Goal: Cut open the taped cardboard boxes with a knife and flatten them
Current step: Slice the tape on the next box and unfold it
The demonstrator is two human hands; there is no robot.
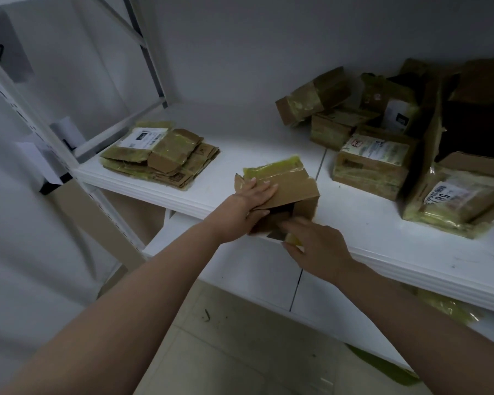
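A small cardboard box (285,192) is positioned at the front edge of the white shelf (382,238), its open end turned toward the person. This placement is judged to let the box be steadied from above while the near end is worked from the front.

The left hand (253,199) is laid on the top panel with the fingers straight and close together, palm down; the thumb is hooked under the near edge of that panel, so the panel is held between thumb and fingers. The left forearm is extended forward from the lower left.

The right hand (311,240) is placed at the open near end, just below the left hand. Its fingers are blurred; it cannot be told whether they are spread or closed, or whether a flap or the yellow-green tape (293,239) beside them is being held. No knife is seen in either hand.

The step in hand is judged to be the flattening of an already opened box. A stack of flattened boxes (160,156) is kept at the left of the shelf, well apart. A pile of taped boxes (374,163) is held at the right, near the working position.
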